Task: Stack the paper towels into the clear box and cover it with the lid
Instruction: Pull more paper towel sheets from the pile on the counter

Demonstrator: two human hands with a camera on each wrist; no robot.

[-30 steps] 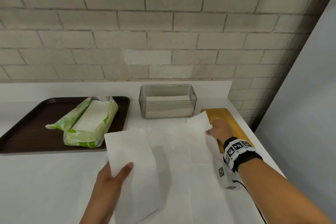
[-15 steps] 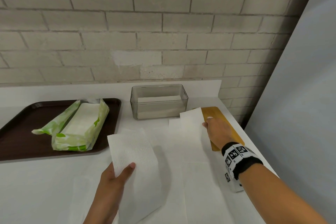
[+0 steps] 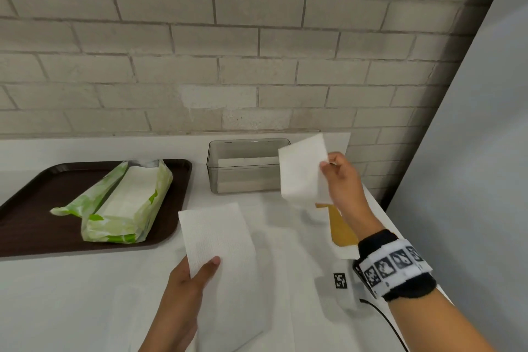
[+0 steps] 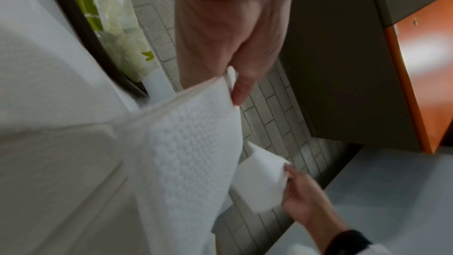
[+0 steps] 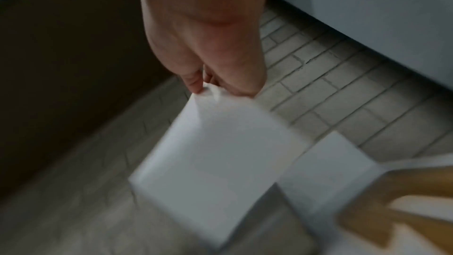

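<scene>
The clear box [image 3: 228, 177] stands at the back of the white counter with a low stack of white towels inside. My right hand [image 3: 340, 177] pinches a folded paper towel [image 3: 303, 171] by its right edge and holds it up in the air just right of the box's front corner; the same towel [image 5: 215, 162] hangs blurred below my fingers in the right wrist view. My left hand [image 3: 194, 280] grips another paper towel [image 3: 217, 237] near the counter's front, thumb on top [image 4: 242, 88]. The wooden lid [image 3: 341, 226] lies flat at the right, partly under loose towels.
A dark brown tray [image 3: 34, 208] at the left holds an opened green-and-white towel pack [image 3: 125, 203]. More loose white towels [image 3: 285, 266] lie spread on the counter between my hands. A brick wall runs behind; a grey panel stands at the right.
My right hand has lifted its towel off the counter near the lid and raised it up toward the box. My left hand holds its towel much as before.
</scene>
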